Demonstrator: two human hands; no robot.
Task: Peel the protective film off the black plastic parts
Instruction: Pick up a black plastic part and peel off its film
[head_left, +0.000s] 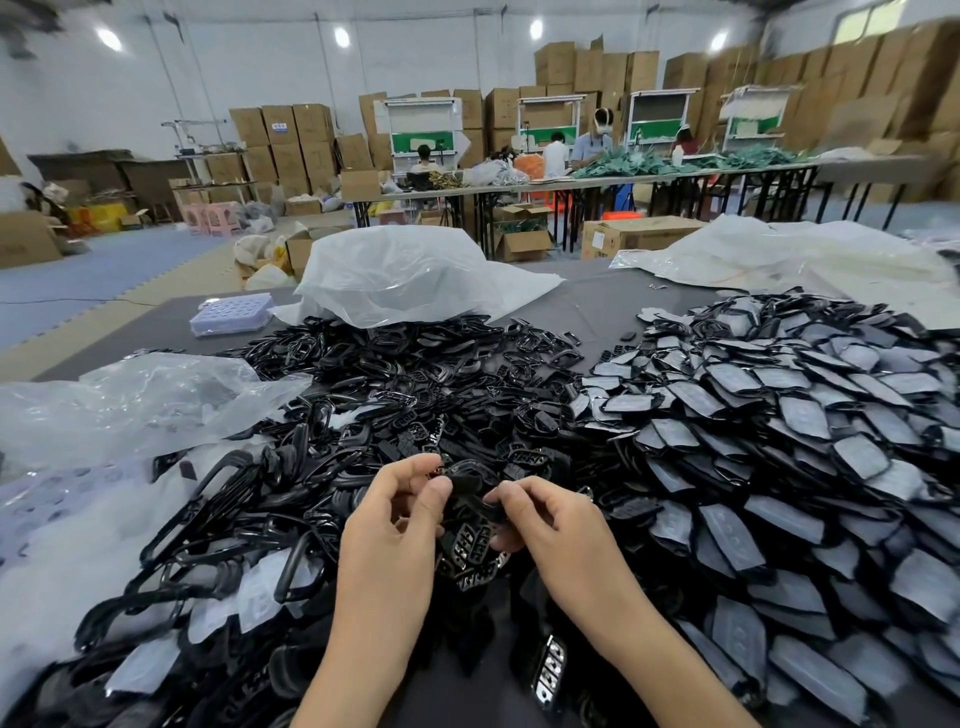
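Low centre: left hand (397, 525) and right hand (553, 525), fingers curled, both pinching one black plastic part (470, 540) between them, just above the heap. Left thumb and forefinger nip its upper edge, right fingertips nip its right side. Film on this piece: cannot tell.

Under and left of the hands: heap of bare black parts (405, 384), frames and button pieces mixed. Right of it, touching: heap of film-covered parts (779, 431), grey film on. Left edge: clear plastic bag (130, 400) lying over some parts.

Behind the heaps: white bag (410, 275), lilac tray (231, 314) on the grey table (602, 301), second white bag (779, 254) at right.

Far back: long work tables (571, 182) with green goods, several people at them, cardboard boxes (291, 130) stacked along the walls.
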